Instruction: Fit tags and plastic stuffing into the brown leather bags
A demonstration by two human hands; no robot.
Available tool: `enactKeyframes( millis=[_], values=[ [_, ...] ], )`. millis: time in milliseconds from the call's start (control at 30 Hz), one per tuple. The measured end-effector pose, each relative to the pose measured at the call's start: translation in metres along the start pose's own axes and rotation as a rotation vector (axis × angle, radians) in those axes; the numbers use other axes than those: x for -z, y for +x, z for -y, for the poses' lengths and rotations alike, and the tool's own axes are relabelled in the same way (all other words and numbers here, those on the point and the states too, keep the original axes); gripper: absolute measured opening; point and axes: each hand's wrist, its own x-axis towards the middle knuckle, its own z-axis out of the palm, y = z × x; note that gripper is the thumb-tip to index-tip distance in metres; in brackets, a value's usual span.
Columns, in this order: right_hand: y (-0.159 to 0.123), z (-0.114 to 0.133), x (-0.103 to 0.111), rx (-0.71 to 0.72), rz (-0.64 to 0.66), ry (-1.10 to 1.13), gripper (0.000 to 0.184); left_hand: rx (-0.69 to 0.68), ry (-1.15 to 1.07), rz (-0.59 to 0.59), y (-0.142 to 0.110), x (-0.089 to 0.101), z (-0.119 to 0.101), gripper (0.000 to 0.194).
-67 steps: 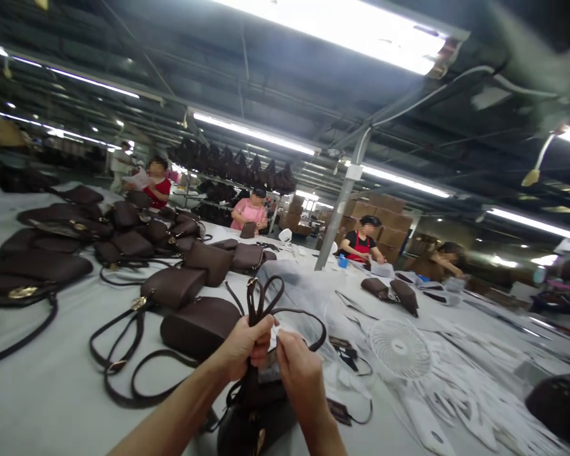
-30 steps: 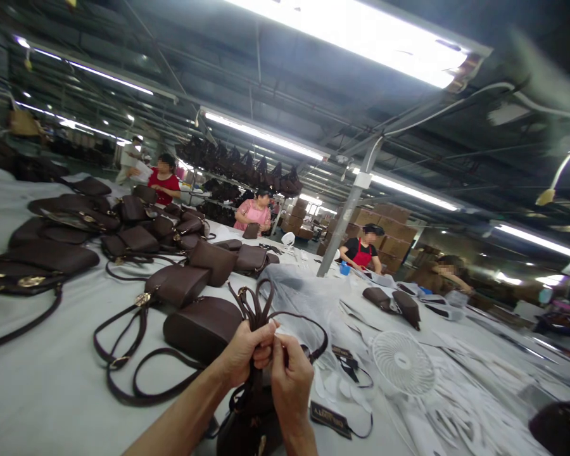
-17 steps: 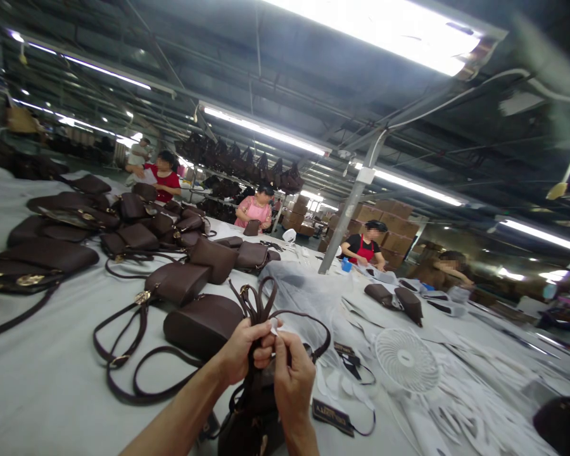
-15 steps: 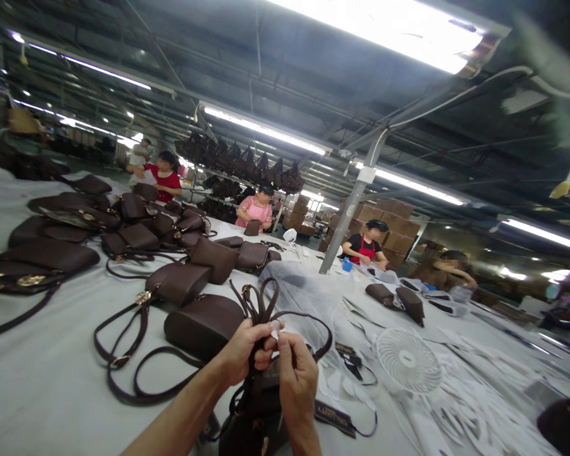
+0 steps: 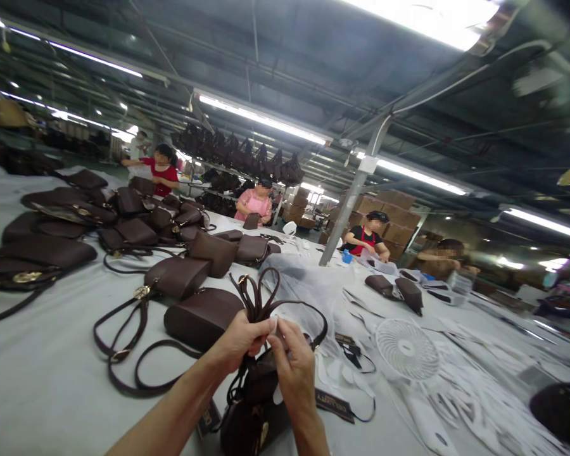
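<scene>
Your left hand (image 5: 241,342) had its fingers closed round the straps (image 5: 259,299); right hand (image 5: 295,367) at white scrap (image 5: 274,324), pinch unclear. Likely wrapping; next move called for steady straps.

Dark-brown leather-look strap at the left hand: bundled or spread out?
Mostly bundled: the dark-brown strap stands in narrow loops gathered in the left hand; one wider loop arcs out right.
</scene>
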Motion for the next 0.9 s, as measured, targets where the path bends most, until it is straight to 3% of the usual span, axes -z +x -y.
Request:
enactKeyframes(
  millis=[233, 433, 533, 667, 767, 833, 900],
  values=[
    [-0.001, 0.006, 0.004, 0.051, 0.062, 0.039, 0.025, 0.08, -0.049, 0.085, 0.0, 0.0, 0.002, 0.055],
    [0.006, 0.021, 0.009, -0.113, 0.115, 0.17, 0.028, 0.065, -0.098, 0.064, 0.001, -0.005, 0.006, 0.056],
    [0.008, 0.024, 0.008, -0.195, 0.095, 0.099, 0.03, 0.058, -0.094, 0.053, 0.0, -0.002, 0.009, 0.054],
    [0.008, 0.025, 0.011, -0.332, -0.106, -0.038, 0.04, 0.018, -0.077, 0.052, -0.002, 0.001, 0.009, 0.055],
    [0.012, 0.025, 0.03, -0.28, -0.214, -0.136, 0.04, 0.01, -0.087, 0.064, -0.002, 0.003, 0.007, 0.057],
    [0.019, 0.016, 0.056, -0.209, -0.414, -0.254, 0.038, 0.023, -0.117, 0.078, -0.001, 0.006, 0.005, 0.057],
    [0.028, -0.005, 0.091, -0.167, -0.705, -0.412, 0.038, 0.028, -0.145, 0.092, -0.001, 0.01, 0.003, 0.058]
  ],
)
